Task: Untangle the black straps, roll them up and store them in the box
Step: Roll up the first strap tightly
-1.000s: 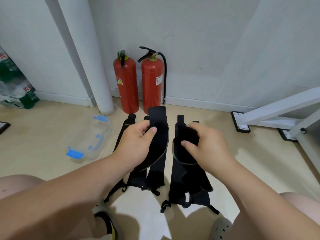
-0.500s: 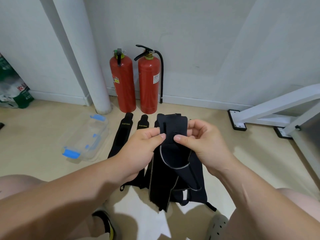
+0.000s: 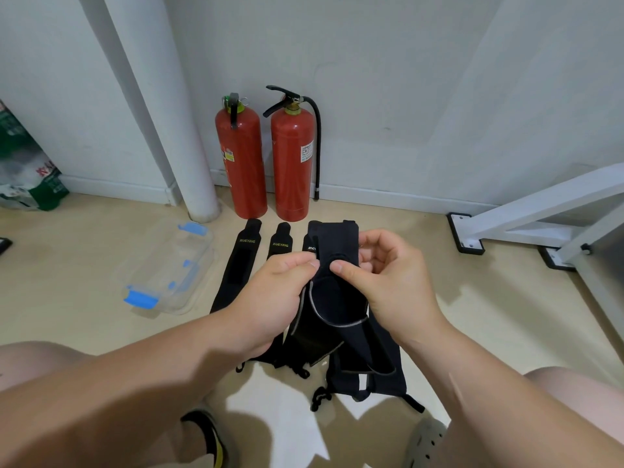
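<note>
Floor (image 3: 472,332) | box (image 3: 169,275), contents unclear | left hand (image 3: 270,298), right hand (image 3: 385,282) pinch strap (image 3: 337,241)

L hand (image 3: 273,295) pinching strap (image 3: 337,236) | R hand (image 3: 391,278) pinching same | forearms fwd

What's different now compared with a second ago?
The left hand and right hand, which held two black fabric straps apart, came together; both now pinch them overlapped. The clear plastic box with blue clips, the floor straps and red fire extinguishers stayed put.
</note>
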